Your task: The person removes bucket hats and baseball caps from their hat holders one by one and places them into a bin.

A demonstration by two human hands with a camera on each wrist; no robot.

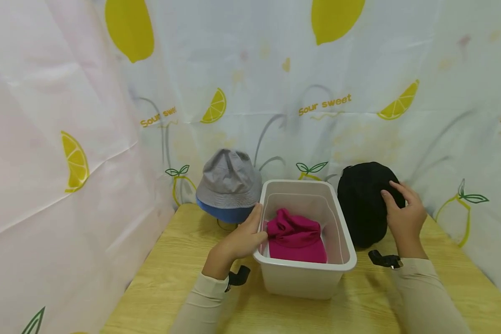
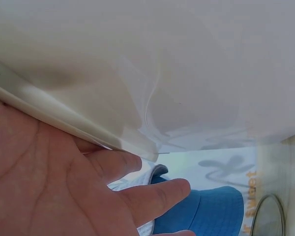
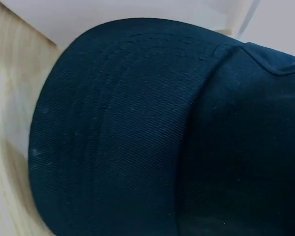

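My left hand (image 1: 239,239) grips the left rim of a white plastic bin (image 1: 296,283), thumb over the edge and fingers along the outer wall. Inside the bin lies a magenta cap (image 1: 298,246), its brim toward me. Over on the right, my right hand (image 1: 407,215) holds a black cap (image 1: 365,204) by the side of its crown, thumb and fingers spread on it. The right wrist view shows that cap's stitched brim (image 3: 113,132) beside the bin's wall, low over the wooden surface.
Behind the bin on the left, a grey bucket hat (image 1: 229,178) sits over a blue hat (image 1: 227,213) on a wire stand (image 1: 224,226). A wooden table (image 1: 163,283) lies below everything. Lemon-print curtains (image 1: 250,69) hang behind and at both sides.
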